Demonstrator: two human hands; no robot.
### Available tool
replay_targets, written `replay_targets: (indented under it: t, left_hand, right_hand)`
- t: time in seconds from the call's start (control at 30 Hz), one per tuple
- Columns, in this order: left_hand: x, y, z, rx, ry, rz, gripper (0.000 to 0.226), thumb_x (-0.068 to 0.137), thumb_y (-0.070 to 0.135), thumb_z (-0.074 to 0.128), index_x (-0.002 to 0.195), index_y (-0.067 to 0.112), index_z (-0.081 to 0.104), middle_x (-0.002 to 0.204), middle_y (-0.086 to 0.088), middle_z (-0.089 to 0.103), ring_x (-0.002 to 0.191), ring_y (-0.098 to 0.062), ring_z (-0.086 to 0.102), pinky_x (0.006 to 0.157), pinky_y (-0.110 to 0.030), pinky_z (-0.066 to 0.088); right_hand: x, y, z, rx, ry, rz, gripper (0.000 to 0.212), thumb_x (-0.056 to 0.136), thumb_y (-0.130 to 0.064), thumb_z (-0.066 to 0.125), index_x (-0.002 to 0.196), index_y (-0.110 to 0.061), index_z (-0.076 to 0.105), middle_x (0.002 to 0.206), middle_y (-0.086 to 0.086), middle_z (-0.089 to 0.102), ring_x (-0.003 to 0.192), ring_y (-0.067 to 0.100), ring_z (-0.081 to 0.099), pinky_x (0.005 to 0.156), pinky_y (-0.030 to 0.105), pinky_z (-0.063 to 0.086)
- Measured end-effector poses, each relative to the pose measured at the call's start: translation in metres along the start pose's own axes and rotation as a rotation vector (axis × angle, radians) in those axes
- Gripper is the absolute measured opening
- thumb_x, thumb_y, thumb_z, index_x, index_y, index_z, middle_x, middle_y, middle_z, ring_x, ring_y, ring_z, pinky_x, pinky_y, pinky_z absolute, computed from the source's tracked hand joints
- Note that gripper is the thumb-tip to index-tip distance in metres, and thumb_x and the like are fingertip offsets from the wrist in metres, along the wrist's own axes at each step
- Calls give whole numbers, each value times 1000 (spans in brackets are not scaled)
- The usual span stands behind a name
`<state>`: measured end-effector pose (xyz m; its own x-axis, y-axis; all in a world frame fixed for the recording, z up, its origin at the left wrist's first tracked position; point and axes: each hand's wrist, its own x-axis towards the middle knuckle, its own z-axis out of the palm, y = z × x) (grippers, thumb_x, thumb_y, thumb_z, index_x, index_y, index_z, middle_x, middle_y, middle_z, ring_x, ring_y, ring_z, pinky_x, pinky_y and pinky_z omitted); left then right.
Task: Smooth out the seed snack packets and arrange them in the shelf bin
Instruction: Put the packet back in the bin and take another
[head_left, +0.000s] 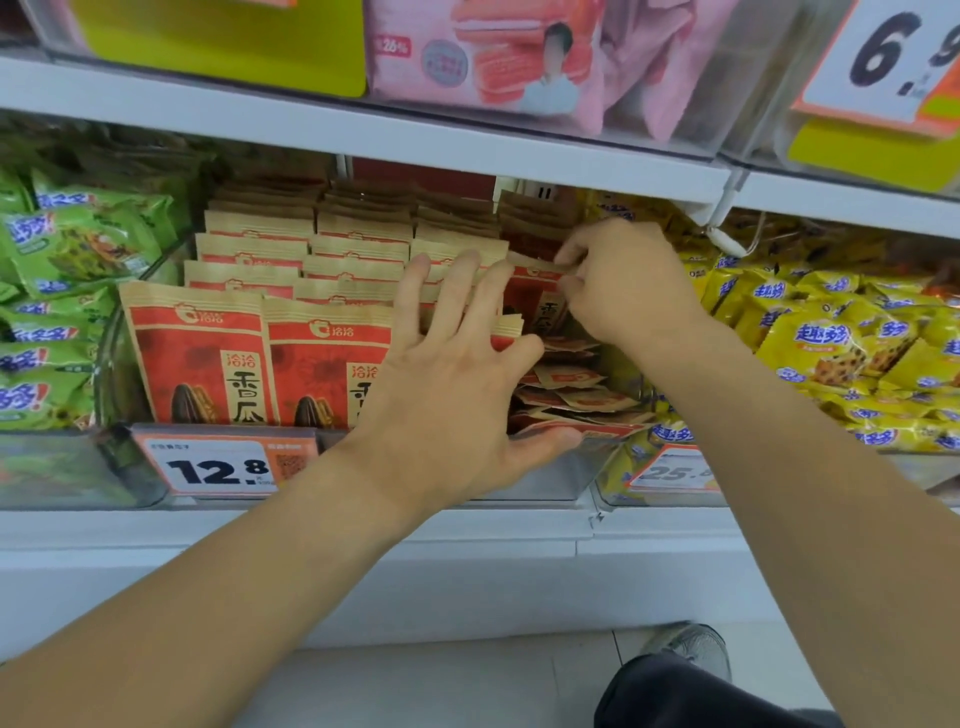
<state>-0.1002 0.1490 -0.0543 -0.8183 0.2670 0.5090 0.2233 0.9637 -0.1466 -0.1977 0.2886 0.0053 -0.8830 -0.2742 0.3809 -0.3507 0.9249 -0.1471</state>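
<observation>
Red and tan seed snack packets (200, 353) stand upright in rows in a clear shelf bin (550, 475). My left hand (457, 374) lies flat with fingers spread against the third row of upright packets, thumb at the bin's front. My right hand (623, 280) pinches the top edge of one seed packet (535, 299) standing at the right of the rows. Below it, several seed packets (571, 395) lie flat in a loose pile at the bin's right end.
Green snack bags (62, 249) fill the bin to the left, yellow snack bags (841, 343) the bin to the right. A price tag reading 12.8 (218, 467) hangs on the bin front. The upper shelf (363, 135) overhangs closely, holding pink packs (493, 57).
</observation>
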Motion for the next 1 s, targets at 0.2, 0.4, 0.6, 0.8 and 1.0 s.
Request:
replay_targets:
  t: [0.2,0.4,0.6,0.8,1.0]
  left_hand:
    - [-3,3,-4,11,-1,-10,71,80,79,40,115,24,67,150,-23,37,145,-42,23,118,-63,4]
    - [-15,10,-15,-54,45,20,74,82,76,43,128,20,61,154,-23,33,148,-41,18,119,-62,5]
    - [-39,8,-42,-548,359,-29,41,91,38,55,118,8,59,133,-12,51,131,-26,40,110,-36,27]
    - [-63,8,-69,-944,434,-163,28,94,25,51,121,22,43,116,6,47,104,-3,49,88,-13,39]
    - [-93,21,-88,-1393,136,-436,36,99,47,46,131,30,44,120,16,61,113,-8,61,81,-22,55]
  right_hand:
    - [-25,10,-7,57,132,-71,9,88,-18,69,90,-17,78,94,7,64,86,26,63,76,39,54]
    - [-55,15,-25,147,306,-172,6,88,-17,71,90,-16,76,89,0,51,83,17,53,69,36,48]
    - [-88,14,-54,398,475,-219,6,96,-10,57,101,-8,59,103,-1,55,89,2,50,79,26,48]
    - [-105,-4,-92,831,672,-146,15,101,-18,53,98,-31,45,74,-24,60,65,-5,54,63,15,41]
    - [-122,-28,-71,1090,21,117,4,95,-14,65,93,-17,62,69,-3,74,56,6,68,44,20,49]
